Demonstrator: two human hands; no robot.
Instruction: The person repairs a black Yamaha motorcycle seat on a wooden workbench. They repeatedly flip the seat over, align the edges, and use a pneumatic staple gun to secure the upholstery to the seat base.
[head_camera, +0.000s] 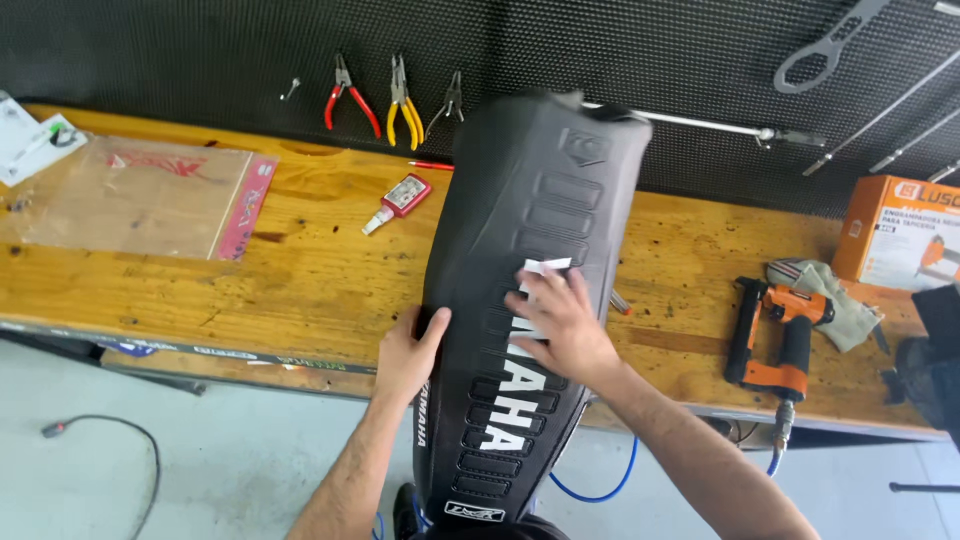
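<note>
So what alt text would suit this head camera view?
A long black vinyl motorcycle seat lies across a wooden workbench; the left hand steadies its edge while the right hand presses flat on top. An orange pneumatic stapler rests nearby.

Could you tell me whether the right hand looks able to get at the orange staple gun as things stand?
Probably yes: the right hand rests flat on the black seat, holding nothing, with bare workbench between it and the staple gun.
</note>
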